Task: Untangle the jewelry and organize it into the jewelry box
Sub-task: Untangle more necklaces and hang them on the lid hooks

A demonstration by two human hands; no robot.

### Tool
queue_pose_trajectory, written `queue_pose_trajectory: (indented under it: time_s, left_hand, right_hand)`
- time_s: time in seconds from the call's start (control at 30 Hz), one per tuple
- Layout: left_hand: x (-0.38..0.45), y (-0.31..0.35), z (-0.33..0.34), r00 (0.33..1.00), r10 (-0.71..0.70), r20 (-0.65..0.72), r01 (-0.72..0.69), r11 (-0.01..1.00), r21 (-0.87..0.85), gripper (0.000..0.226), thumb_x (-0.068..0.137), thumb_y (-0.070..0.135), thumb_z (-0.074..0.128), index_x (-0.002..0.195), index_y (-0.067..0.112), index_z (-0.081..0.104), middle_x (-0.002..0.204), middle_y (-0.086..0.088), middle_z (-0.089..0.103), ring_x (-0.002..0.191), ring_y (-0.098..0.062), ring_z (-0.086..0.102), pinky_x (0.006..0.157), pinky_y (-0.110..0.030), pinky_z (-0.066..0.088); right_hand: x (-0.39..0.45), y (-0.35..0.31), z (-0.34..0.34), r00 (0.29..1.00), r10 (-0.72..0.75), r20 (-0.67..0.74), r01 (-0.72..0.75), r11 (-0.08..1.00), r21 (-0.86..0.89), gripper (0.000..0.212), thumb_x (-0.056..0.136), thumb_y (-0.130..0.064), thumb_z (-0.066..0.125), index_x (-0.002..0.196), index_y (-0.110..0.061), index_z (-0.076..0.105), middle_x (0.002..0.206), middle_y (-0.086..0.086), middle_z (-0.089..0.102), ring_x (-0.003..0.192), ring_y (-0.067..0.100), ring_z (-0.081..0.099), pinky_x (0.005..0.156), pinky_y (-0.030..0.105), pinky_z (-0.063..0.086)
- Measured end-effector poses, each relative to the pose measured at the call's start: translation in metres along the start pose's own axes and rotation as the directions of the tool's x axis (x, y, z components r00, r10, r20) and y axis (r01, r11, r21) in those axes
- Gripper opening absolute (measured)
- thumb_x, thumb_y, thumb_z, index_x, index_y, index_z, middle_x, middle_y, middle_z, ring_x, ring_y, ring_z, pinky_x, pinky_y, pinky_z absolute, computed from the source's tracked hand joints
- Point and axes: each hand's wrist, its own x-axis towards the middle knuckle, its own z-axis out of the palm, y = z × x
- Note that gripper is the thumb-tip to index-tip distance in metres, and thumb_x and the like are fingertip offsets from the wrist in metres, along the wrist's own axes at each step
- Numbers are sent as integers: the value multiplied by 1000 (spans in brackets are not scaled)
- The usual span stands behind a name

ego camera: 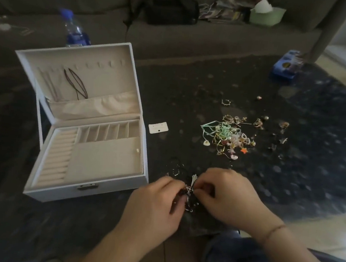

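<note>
Nearest the camera: both hands meet over the near edge of the dark rug (289, 172). Left hand (157, 204) has its fingers curled in, pinching one side of a small tangle of chains (189, 195). Right hand (225, 196) pinches the other side, thumb and forefinger close together. The tangle sits between the two sets of fingertips, just above the rug; blur makes it hard to tell how many pieces are knotted in it, probably a dark beaded strand with a silver charm.

Handling, as a judgement: chains are light, limp and thin; links are likely to kink or snap if pulled hard. Better to hold near the knot, not at the free ends, and tease loops apart with fingertips. Small charms and hooks will snag on each other.

A few loose silver rings (176, 170) lie on the rug just beyond the left hand.

Left of the hands: white jewelry box (87, 194), lid open and upright. Ring rolls, slots and the main tray look almost bare; one small pale item in the tray's far right corner. Dark cords (77, 85) hang from the lid hooks.

Mid rug: small white card (158, 128), then the main pile of jewelry (230, 136) with green ribbon, well apart from the box.

Far: water bottle (74, 28) behind the box, blue container (286, 67) at the rug's far right corner.
</note>
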Motion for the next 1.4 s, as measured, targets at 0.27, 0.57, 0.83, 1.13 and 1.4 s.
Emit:
queue_pose_trajectory:
  time_s: [0.27, 0.57, 0.83, 1.13, 1.4]
  left_hand:
    - [-10, -8, 17, 988, -120, 99, 122, 992, -13, 10, 85, 26, 59, 91, 29, 66, 91, 15, 54, 82, -8, 56, 61, -33, 53]
    - [11, 4, -7, 966, -241, -93, 193, 914, -357, 11, 91, 30, 62, 89, 21, 69, 90, 16, 64, 89, -9, 63, 72, -16, 50]
    - [28, 0, -27, 917, -332, -220, 180, 838, -515, 12, 92, 33, 62, 89, 23, 68, 79, 11, 66, 80, -14, 64, 68, -19, 51]
    - [41, -15, -45, 836, -436, -333, 232, 831, -505, 14, 91, 20, 68, 86, 33, 67, 66, 8, 62, 59, -7, 55, 58, -16, 44]
    - [53, -19, -57, 751, -625, -213, 279, 593, -755, 35, 105, 19, 44, 81, 22, 70, 63, 2, 53, 60, -16, 47, 56, -30, 37]
  right_hand:
    - [-8, -6, 18, 993, -100, 67, 101, 995, -16, 19, 85, -51, 59, 96, -37, 62, 86, -15, 51, 84, 7, 57, 66, 25, 43]
    - [2, 11, -6, 1000, -3, 21, -15, 595, 803, 9, 88, -28, 71, 80, -25, 67, 89, 7, 70, 80, 16, 63, 75, 27, 50]
    - [6, 20, -17, 979, 156, -128, 118, 71, 990, 29, 69, -45, 82, 79, -21, 69, 81, 11, 71, 93, 32, 67, 85, 36, 54]
    - [8, 40, -42, 881, 417, -225, 176, 154, 972, 10, 92, -14, 58, 82, -14, 60, 80, 7, 70, 76, 26, 67, 70, 38, 56]
    - [9, 62, -35, 917, 337, -212, -186, 834, 519, 15, 84, -17, 75, 78, -29, 68, 75, -9, 71, 74, 7, 67, 72, 21, 53]
